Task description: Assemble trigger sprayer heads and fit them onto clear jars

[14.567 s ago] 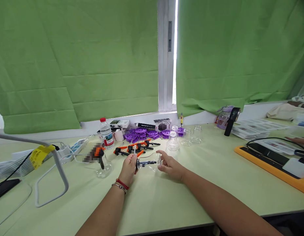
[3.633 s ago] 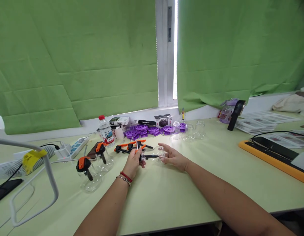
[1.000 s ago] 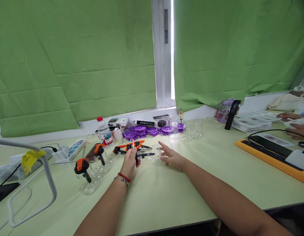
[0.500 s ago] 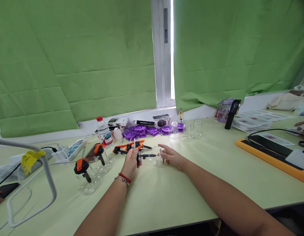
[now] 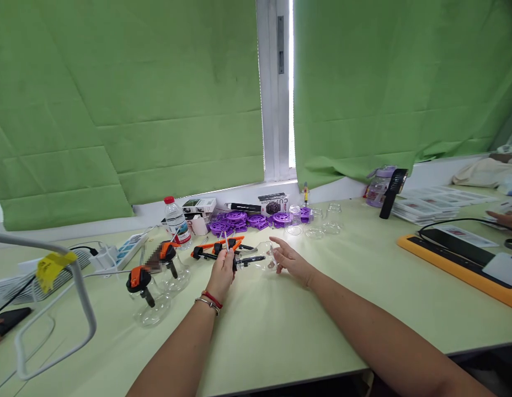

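Note:
My left hand (image 5: 222, 268) is closed on a black cap (image 5: 235, 263) at the neck of a clear glass jar (image 5: 262, 249). A thin metal rod (image 5: 226, 240) sticks up by its thumb, and a black stem (image 5: 251, 259) runs inside the jar, which lies on its side. With curved fingers my right hand (image 5: 289, 261) grips the jar's wide base. Just beyond are orange-and-black handle parts (image 5: 235, 242). To the left stand two glass jars with orange-and-black tops, a nearer one (image 5: 153, 315) and a farther one (image 5: 181, 278).
Purple wheel-like parts (image 5: 236, 218) lie at the back, beside clear glass jars (image 5: 315, 229). A water bottle (image 5: 176, 223) and small boxes (image 5: 199, 206) stand behind. An orange-edged tray (image 5: 454, 271) is at right; a white metal frame (image 5: 83, 292) at left. Other people's hands show at both edges.
The glass jar has turned slightly between my hands, its base end now tilted differently. My right fingers have shifted a little around the base. At the right edge, another person's hand has moved.

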A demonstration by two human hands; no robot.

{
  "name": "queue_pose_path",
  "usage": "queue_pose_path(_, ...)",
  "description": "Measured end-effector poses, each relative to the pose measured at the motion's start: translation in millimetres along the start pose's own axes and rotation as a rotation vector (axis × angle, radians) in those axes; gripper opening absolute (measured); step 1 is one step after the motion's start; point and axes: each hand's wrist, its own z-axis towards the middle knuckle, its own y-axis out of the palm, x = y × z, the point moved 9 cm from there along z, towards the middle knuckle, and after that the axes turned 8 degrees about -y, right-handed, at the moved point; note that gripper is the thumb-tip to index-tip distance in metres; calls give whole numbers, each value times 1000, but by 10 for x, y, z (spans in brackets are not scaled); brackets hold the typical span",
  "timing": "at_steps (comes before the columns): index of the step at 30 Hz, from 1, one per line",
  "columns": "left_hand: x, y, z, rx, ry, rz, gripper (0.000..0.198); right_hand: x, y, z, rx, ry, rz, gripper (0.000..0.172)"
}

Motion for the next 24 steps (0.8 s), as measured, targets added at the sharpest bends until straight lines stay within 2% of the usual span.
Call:
queue_pose_path(2, -13, -18, 14, 19, -6, 4, 36, -65, -2, -8, -11, -39, -47, 70)
queue_pose_path(6, -38, -75, 40, 63, -33, 8, 36, -222, 113, -60, -128, -145, -89, 77)
queue_pose_path(9, -47, -92, 53, 68, -43, 13, 36, -229, 127, -72, -141, -163, -96, 77)
queue_pose_path(20, -15, -47, 60, 31, 83, 89, 38, 6, 17, -16, -76, -16, -66, 70)
queue_pose_path(24, 14, -43, 52, 36, 141, 125, 39, 96, 32, -8, -56, 48, -53, 73)
